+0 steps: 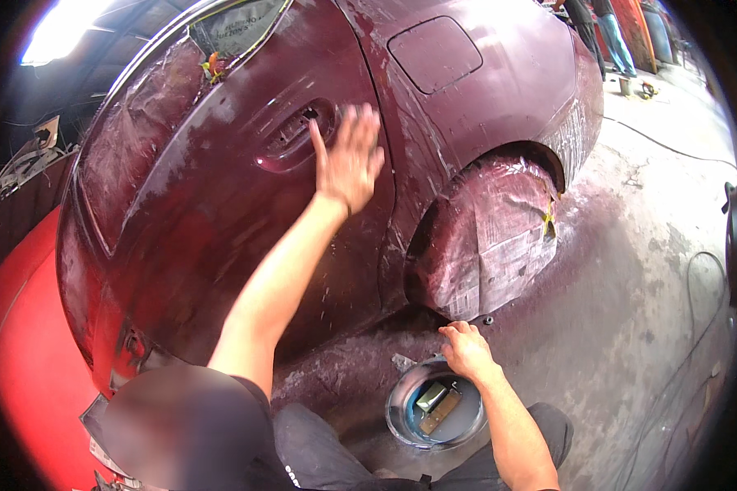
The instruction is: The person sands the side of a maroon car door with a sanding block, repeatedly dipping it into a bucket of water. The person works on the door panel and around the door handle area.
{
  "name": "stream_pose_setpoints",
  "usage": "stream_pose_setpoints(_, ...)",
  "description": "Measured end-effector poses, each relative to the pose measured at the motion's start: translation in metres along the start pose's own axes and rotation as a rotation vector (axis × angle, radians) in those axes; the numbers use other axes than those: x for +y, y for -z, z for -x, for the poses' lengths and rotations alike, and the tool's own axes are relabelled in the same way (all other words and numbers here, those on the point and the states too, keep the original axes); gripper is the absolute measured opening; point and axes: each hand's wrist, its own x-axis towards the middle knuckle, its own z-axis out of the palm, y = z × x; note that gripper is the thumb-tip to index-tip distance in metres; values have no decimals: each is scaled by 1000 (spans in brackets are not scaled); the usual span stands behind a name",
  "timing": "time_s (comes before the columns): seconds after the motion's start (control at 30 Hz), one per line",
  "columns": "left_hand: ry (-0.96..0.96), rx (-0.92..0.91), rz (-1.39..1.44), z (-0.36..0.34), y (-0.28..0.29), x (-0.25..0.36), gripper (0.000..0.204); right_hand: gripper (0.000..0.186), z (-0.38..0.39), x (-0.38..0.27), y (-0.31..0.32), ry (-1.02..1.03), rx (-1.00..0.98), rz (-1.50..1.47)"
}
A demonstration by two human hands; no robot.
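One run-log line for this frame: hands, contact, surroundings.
left hand: flat on maroon car door | right hand: on rim of round basin on floor | wheel: masked with paper

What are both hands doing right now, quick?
Left hand: open, flat on the maroon car door.
Right hand: fingers curled at the bowl rim; grip unclear.

Stained concrete floor (655, 270) carries loose cables (671, 151). Bright daylight enters at an opening (57, 29) upper left; people (602, 33) stand far right.
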Motion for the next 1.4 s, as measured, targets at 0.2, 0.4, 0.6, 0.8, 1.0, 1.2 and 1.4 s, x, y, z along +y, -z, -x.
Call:
stream_pose_setpoints(0.2, 91, 19, -55, -40, -1, -7, 70, 47, -1, -13, -11, 39, 6, -25)
stream_pose_setpoints(0.4, -172, -64, 110, 77, -36, 16, 72, 47, 1, 1, -4, 25, -16, 33)
stream_pose_setpoints(0.6, -62, 56, -140, -41, -9, -15, 68, 46, -1, -20, -15, 63, 3, -29)
stream_pose_setpoints(0.8, -248, -25, 66, 122, -41, -99, 70, 47, 3, -10, 1, 77, -27, -11)
stream_pose_setpoints(1.0, -321, -4, -148, 28, -1, -72, 67, 46, -2, -9, -1, 68, -34, -2)
stream_pose_setpoints(1.2, -374, -88, -9, 86, -30, -55, 69, 45, 6, -11, -6, 52, -110, 34)
stream_pose_setpoints(1.4, -428, -142, 82, 167, -48, -86, 70, 43, 4, -21, 3, 72, -116, 27)
